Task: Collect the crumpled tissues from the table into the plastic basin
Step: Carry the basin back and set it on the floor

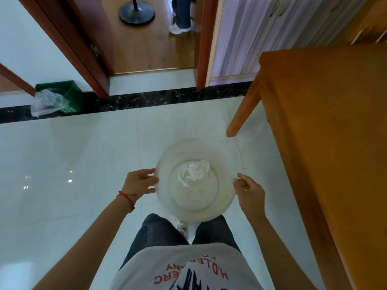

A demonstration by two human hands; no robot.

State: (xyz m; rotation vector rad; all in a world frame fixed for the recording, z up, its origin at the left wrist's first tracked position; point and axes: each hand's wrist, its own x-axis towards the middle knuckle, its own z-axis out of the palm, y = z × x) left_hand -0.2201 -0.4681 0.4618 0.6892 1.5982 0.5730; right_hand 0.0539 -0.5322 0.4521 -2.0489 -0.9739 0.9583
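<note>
A round translucent plastic basin (167,158) hangs in front of my legs, above the white tiled floor. Crumpled white tissues (194,171) lie on its bottom, toward the far side. My left hand (140,182) grips the basin's left rim, thumb on top and fingers underneath. On the opposite rim, my right hand (248,190) holds it with curled fingers. The orange wooden table (335,122) stands to the right; no tissue shows on the part of its top in view.
A table leg (243,109) stands just beyond the basin on the right. A green basket with a clear plastic bag (60,98) sits by the wall at left. Ahead, an open doorway shows a black stand base (137,12) and another person's legs (181,17).
</note>
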